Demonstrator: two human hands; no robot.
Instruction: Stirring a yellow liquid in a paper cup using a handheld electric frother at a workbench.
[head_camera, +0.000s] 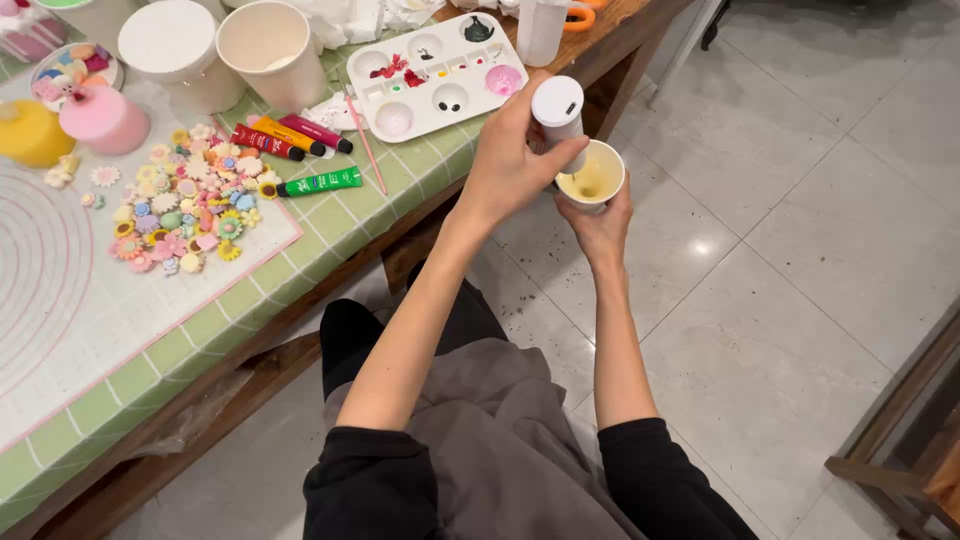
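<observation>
At the far left a yellow lump (30, 132) and a pink candle (104, 119) sit on the table (330, 240), whose green checked cloth runs diagonally from lower left to upper right. A pale mat (90, 300) covers most of that cloth, and a heap of small coloured charms (185, 205) lies on it, close to its right edge. Behind the heap stand two large paper cups (265, 50), one upside down and one open. Just right of the charms lie paint tubes (290, 138), red, yellow and dark pink side by side, with a green tube (320, 182) apart from them and nearer the table's front edge. A thin pink brush (366, 145) lies between the tubes and a white palette (435, 75), which sits near the table's corner with little cloth left around it. Past the table's edge, over bare floor, the left hand (510, 160) is curled around a white bottle (560, 115), fingers closed on its body, holding it above and touching the rim of a small cup (592, 177). The right hand (598, 215) grips that cup from below, fingers wrapped around its base; a little yellowish liquid shows inside. Both forearms reach out from black sleeves over a grey apron (500, 440) on the lap. To the right the pale tiled floor (800, 250) lies open and wide, up to a wooden frame (900, 440) at the lower right corner.
</observation>
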